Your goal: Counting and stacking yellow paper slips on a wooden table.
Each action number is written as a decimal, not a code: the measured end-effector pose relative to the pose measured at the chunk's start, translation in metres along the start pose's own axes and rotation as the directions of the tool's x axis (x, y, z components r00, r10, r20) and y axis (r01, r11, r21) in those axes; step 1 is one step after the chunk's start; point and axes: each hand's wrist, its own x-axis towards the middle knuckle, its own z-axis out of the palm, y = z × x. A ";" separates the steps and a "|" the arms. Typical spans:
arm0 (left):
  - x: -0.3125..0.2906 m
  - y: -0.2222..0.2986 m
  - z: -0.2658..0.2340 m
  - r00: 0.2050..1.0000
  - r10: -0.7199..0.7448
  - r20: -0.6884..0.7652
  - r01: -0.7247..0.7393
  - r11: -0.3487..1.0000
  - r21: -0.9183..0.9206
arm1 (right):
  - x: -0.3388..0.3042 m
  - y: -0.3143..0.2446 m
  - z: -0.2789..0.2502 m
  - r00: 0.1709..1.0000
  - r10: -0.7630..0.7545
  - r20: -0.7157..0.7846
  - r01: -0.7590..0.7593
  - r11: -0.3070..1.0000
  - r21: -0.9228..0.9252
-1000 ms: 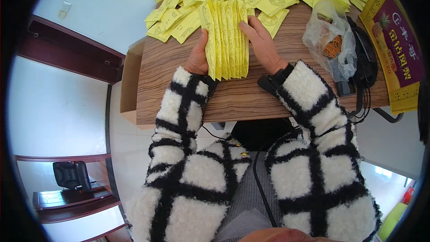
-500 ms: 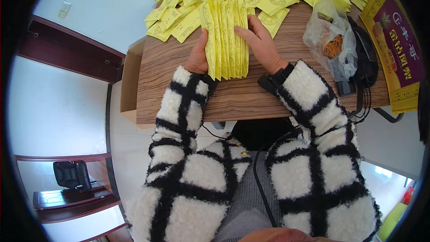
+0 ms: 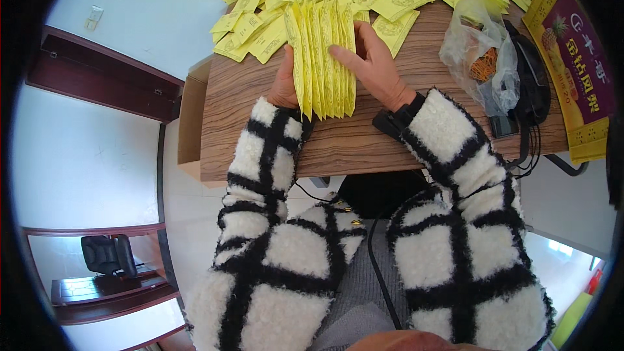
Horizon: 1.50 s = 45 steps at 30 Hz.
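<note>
A fanned stack of yellow packets [image 3: 323, 68] stands on edge between my two hands, above the wooden table [image 3: 260, 136]. My left hand [image 3: 285, 81] closes round the stack's left side, its fingers mostly hidden behind the packets. From the right, my right hand [image 3: 376, 68] grips the stack, with the thumb laid across the front edges and the other fingers behind. Past the stack, at the table's far side, lies a loose heap of similar yellow packets [image 3: 396, 1].
To the right sit a clear plastic bag [image 3: 478, 58] with something orange inside and a black bag [image 3: 530, 84] with straps. A large yellow and purple printed bag [image 3: 575, 71] stands at the right edge. A cardboard box [image 3: 192, 117] is left of the table.
The stack has shifted slightly left and spread a little more at its edges. My right thumb has moved left across the packets.
</note>
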 end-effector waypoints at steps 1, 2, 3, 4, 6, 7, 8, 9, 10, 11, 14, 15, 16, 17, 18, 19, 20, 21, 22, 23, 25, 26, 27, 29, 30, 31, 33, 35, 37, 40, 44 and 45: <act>0.000 0.001 -0.001 1.000 -0.001 0.000 0.001 1.000 0.001 | 0.000 0.000 0.000 1.000 -0.008 0.012 0.008 0.999 -0.050; -0.001 0.002 -0.002 1.000 -0.009 0.012 0.009 1.000 0.009 | 0.000 0.000 -0.001 1.000 -0.015 0.024 0.017 0.995 -0.100; -0.001 0.003 -0.003 1.000 -0.017 0.025 0.017 1.000 0.016 | 0.000 -0.001 0.000 1.000 -0.015 0.024 0.017 0.995 -0.099; 0.000 0.003 -0.005 1.000 -0.017 0.024 0.017 1.000 0.018 | -0.001 -0.002 0.001 1.000 -0.007 0.022 0.010 0.993 -0.119; 0.001 0.003 -0.006 0.989 -0.018 0.145 0.033 0.994 -0.105 | -0.001 -0.003 0.001 1.000 0.001 0.021 0.002 0.990 -0.138; 0.001 0.003 -0.005 0.989 -0.018 0.145 0.034 0.994 -0.105 | 0.000 -0.003 0.001 0.999 -0.033 0.019 0.036 0.985 -0.169; 0.001 0.002 -0.004 0.992 -0.014 0.123 0.023 0.997 -0.080 | 0.000 -0.002 0.000 0.998 -0.067 0.018 0.069 0.977 -0.199; 0.001 0.001 -0.002 0.995 -0.009 0.101 0.014 0.998 -0.057 | 0.000 -0.005 0.000 0.998 -0.065 0.018 0.067 0.977 -0.200; 0.002 -0.001 0.000 0.995 -0.009 0.100 0.015 0.998 -0.060 | -0.001 -0.009 -0.002 0.999 -0.022 0.039 0.031 0.972 -0.234; 0.003 -0.002 0.002 0.998 -0.005 0.070 0.008 0.999 -0.031 | -0.002 -0.011 -0.003 0.998 0.021 0.058 -0.005 0.963 -0.269; 0.003 -0.001 -0.002 0.998 -0.013 0.069 0.017 0.998 -0.058 | -0.001 -0.010 -0.004 0.997 0.029 0.076 -0.006 0.960 -0.280; 0.003 -0.002 -0.004 0.997 -0.013 0.076 0.018 0.997 -0.071 | -0.001 -0.009 -0.003 0.996 0.030 0.079 -0.006 0.960 -0.279; 0.003 -0.002 -0.005 0.996 -0.013 0.083 0.020 0.996 -0.085 | -0.001 -0.009 -0.003 0.997 0.029 0.076 -0.007 0.960 -0.282; 0.002 -0.002 -0.007 0.997 -0.011 0.080 0.018 0.996 -0.085 | -0.001 -0.009 -0.002 0.997 0.029 0.073 -0.007 0.959 -0.285; 0.003 -0.002 -0.008 0.997 -0.018 0.081 0.026 0.994 -0.103 | -0.001 -0.009 -0.002 0.997 0.030 0.074 -0.008 0.959 -0.285; 0.003 -0.002 -0.009 0.996 -0.025 0.082 0.035 0.992 -0.121 | -0.001 -0.009 -0.002 0.997 0.044 0.070 -0.024 0.966 -0.259; 0.003 -0.002 -0.009 0.996 -0.024 0.081 0.034 0.992 -0.122 | -0.001 -0.009 -0.002 0.996 0.057 0.067 -0.040 0.972 -0.233; 0.004 -0.003 -0.008 0.996 -0.028 0.079 0.038 0.991 -0.132 | -0.001 -0.007 -0.002 0.996 0.057 0.066 -0.040 0.972 -0.233; 0.004 -0.004 -0.008 0.997 -0.031 0.077 0.042 0.989 -0.142 | 0.000 -0.005 -0.003 0.996 0.057 0.066 -0.042 0.976 -0.212; 0.005 -0.003 -0.008 0.996 -0.032 0.078 0.042 0.989 -0.142 | 0.000 -0.002 -0.004 0.996 0.057 0.065 -0.044 0.981 -0.192; 0.006 -0.001 -0.008 0.994 -0.065 0.085 0.076 0.986 -0.145 | 0.000 -0.003 -0.004 0.996 0.052 0.074 -0.037 0.981 -0.191; 0.005 -0.001 -0.009 0.994 -0.063 0.086 0.075 0.987 -0.145 | 0.000 -0.004 -0.004 0.995 0.048 0.082 -0.031 0.981 -0.191; 0.005 -0.001 -0.007 0.994 -0.062 0.085 0.075 0.986 -0.149 | 0.000 -0.004 -0.003 0.995 0.048 0.083 -0.031 0.981 -0.191; 0.004 -0.001 -0.003 0.995 -0.060 0.085 0.073 0.985 -0.155 | 0.000 -0.006 -0.002 0.996 0.062 0.066 -0.051 0.987 -0.155; 0.005 -0.002 -0.001 0.997 -0.063 0.040 0.068 0.989 -0.132 | 0.000 -0.008 -0.002 0.996 0.062 0.065 -0.051 0.986 -0.159; 0.006 -0.003 0.001 0.998 -0.066 -0.003 0.065 0.992 -0.109 | -0.001 -0.009 -0.002 0.995 0.070 0.070 -0.059 0.988 -0.144; 0.005 0.000 0.006 0.996 -0.086 -0.020 0.083 0.990 -0.117 | 0.000 -0.009 -0.003 0.995 0.078 0.068 -0.068 0.988 -0.139; 0.007 -0.002 0.013 0.995 -0.097 -0.029 0.091 0.983 -0.159 | 0.001 -0.001 -0.005 0.995 0.088 0.039 -0.080 0.984 -0.161; 0.008 0.001 0.010 0.995 -0.093 -0.047 0.084 0.984 -0.159 | 0.002 0.003 -0.002 0.994 0.102 0.039 -0.095 0.985 -0.147; 0.012 0.007 0.003 0.993 -0.090 -0.078 0.073 0.977 -0.202 | 0.006 0.003 -0.008 0.989 0.149 0.014 -0.145 0.974 -0.177; 0.017 0.014 0.004 0.994 0.007 -0.108 -0.030 0.977 -0.210 | 0.014 0.015 -0.020 0.958 0.286 -0.017 -0.280 0.922 -0.267; 0.017 0.017 0.003 0.993 0.048 -0.112 -0.071 0.975 -0.210 | 0.016 0.017 -0.024 0.958 0.288 -0.012 -0.280 0.919 -0.278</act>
